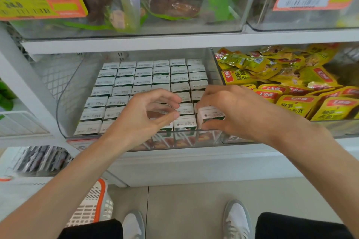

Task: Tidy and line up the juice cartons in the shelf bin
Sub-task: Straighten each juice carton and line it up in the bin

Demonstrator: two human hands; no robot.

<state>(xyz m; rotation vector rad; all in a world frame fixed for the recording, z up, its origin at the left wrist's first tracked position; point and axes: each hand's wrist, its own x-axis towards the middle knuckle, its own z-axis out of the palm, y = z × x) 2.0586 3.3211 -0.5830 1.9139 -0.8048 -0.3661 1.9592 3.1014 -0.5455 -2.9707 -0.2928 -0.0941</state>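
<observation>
- The white shelf (174, 42) is carrying a clear bin (66, 103).
- The cartons (124, 81) are standing in the bin in tight rows, white tops up, from the front wall to the back.
- Yellow packs (291, 101) are lying heaped in the next bin, just to the right.
- The right grip (231, 110) is pinching one carton (210, 113) at the front right corner, and it is sitting higher than its neighbours.
- The left grip (143, 114) is curling over the front rows; whether it is pinching anything cannot be told.
</observation>
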